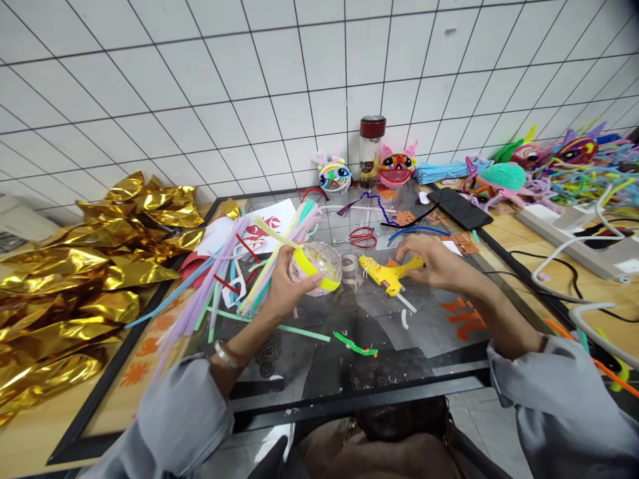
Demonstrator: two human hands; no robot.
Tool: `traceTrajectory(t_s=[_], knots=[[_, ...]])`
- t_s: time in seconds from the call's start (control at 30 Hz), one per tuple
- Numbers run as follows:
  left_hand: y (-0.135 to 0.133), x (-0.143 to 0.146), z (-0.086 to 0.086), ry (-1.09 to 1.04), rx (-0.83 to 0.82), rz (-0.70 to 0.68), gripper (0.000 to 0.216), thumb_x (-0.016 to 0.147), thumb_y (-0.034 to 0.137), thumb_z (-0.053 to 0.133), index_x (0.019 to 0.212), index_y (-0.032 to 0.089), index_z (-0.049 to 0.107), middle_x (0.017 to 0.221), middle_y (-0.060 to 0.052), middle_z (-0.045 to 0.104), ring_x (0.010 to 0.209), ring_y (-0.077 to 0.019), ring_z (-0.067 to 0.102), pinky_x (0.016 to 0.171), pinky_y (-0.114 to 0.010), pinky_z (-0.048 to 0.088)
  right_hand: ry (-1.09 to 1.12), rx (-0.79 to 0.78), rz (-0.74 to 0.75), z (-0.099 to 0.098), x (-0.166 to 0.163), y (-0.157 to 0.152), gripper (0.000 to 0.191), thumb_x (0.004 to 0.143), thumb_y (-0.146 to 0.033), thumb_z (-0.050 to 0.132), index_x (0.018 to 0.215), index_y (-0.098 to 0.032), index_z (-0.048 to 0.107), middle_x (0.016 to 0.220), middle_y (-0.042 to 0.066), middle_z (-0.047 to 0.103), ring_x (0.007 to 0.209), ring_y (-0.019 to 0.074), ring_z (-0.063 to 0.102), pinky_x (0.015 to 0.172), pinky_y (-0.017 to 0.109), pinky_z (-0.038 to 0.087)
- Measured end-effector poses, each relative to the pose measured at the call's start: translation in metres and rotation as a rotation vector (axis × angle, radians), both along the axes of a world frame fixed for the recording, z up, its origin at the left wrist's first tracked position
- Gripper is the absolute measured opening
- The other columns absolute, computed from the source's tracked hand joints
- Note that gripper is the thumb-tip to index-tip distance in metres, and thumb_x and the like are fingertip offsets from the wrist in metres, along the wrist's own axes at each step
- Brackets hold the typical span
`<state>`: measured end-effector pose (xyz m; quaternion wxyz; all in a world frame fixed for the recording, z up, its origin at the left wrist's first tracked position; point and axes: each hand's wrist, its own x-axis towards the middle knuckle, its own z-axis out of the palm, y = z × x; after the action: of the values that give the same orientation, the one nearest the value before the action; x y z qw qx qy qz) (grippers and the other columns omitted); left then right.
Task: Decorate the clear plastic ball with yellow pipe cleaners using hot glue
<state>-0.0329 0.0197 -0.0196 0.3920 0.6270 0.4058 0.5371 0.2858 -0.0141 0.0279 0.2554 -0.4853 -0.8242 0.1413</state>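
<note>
My left hand (291, 283) is closed around a clear plastic ball (327, 259), with the thumb over its near side. A fuzzy yellow pipe cleaner band (308, 266) runs across the ball, and a loose pale yellow length sticks out to the upper left. My right hand (433, 258) has its fingers curled at the handle of a yellow hot glue gun (385, 274). The gun's nozzle points left toward the ball, and a translucent glue stick (407, 303) comes out of its back. A roll of tape (352, 271) lies between ball and gun.
Bundled pipe cleaners (192, 309) lie left, near gold foil (100, 266). Red-handled scissors (363, 237) lie behind the tape. Two decorated balls (334, 177) flank a bottle (370, 153) by the wall. A phone (460, 207) and power strip (574, 243) with cables are right.
</note>
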Motion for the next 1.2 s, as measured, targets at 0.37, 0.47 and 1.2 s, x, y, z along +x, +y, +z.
traceTrajectory(t_s=[0.37, 0.47, 1.2], knots=[[-0.002, 0.005, 0.006, 0.021, 0.014, 0.017, 0.064, 0.056, 0.043, 0.08, 0.108, 0.02, 0.052, 0.103, -0.003, 0.059, 0.1, -0.0234, 0.057, 0.093, -0.037, 0.046, -0.388, 0.088, 0.038, -0.033, -0.019, -0.002, 0.051, 0.067, 0.001, 0.05, 0.115, -0.016, 0.059, 0.107, 0.012, 0.058, 0.092, 0.0235, 0.057, 0.073, 0.032, 0.04], [0.0, 0.008, 0.006, 0.011, 0.007, 0.016, 0.064, 0.055, 0.042, 0.08, 0.108, 0.02, 0.051, 0.103, -0.003, 0.058, 0.1, -0.0233, 0.057, 0.093, -0.037, 0.045, -0.285, 0.109, 0.001, -0.029, -0.021, -0.003, 0.032, 0.078, -0.01, 0.053, 0.107, -0.017, 0.065, 0.093, 0.009, 0.056, 0.077, 0.0206, 0.056, 0.067, 0.032, 0.041], [-0.007, 0.008, 0.015, -0.007, -0.053, -0.157, 0.069, 0.055, 0.04, 0.084, 0.113, 0.018, 0.053, 0.106, -0.006, 0.061, 0.099, -0.0246, 0.058, 0.089, -0.037, 0.049, 0.506, -0.396, -0.078, 0.029, -0.059, -0.001, 0.054, 0.076, -0.07, 0.062, 0.082, -0.016, 0.063, 0.056, -0.001, 0.049, 0.048, 0.0106, 0.041, 0.044, 0.024, 0.029]])
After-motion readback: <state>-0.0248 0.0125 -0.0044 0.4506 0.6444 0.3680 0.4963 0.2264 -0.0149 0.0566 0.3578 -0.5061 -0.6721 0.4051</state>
